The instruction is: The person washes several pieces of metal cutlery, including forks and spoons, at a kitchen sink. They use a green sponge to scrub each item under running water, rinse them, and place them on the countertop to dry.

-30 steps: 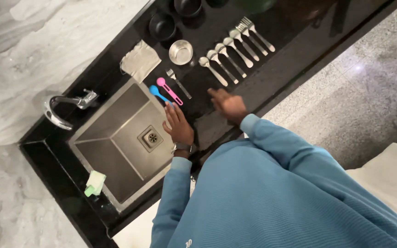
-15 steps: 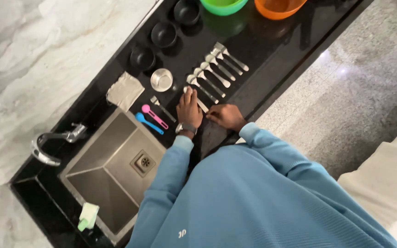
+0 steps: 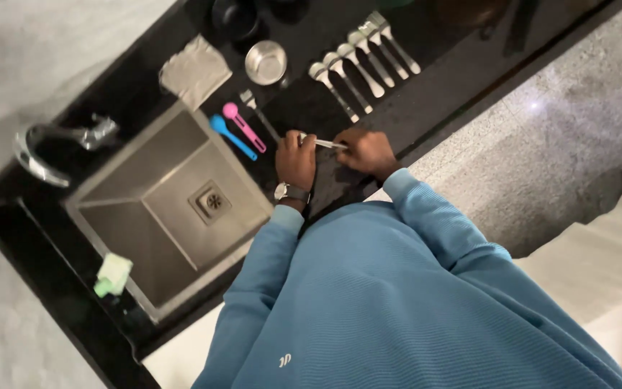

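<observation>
- Thin silver metal utensil [image 3: 323, 143] is held between both hands, just above the black stone counter [image 3: 462, 79], right of the sink.
- Its long axis runs nearly level, left to right, spanning the gap from one hand to the other; which kind of utensil it is I cannot tell.
- Left hand [image 3: 296, 160], wristwatch on the wrist, is closed with fingers curled over the utensil's left end.
- Right hand [image 3: 366, 151] is closed too, pinching the right end; fingertips are hidden under the knuckles.
- Both hands touch the piece, so neither is nearer; they sit just beside each other.
- Row of silver metal spoons and forks [image 3: 361, 57] lies farther off, up and right of the hands, handles slanting toward them, well apart from the held piece.
- Pink plastic spoon [image 3: 244, 126] and blue plastic spoon [image 3: 232, 136] lie side by side just left of the left hand, not touching it.
- Square steel sink [image 3: 160, 209] sits further left.
- Small round steel bowl [image 3: 266, 62] stands far of the plastic spoons.
</observation>
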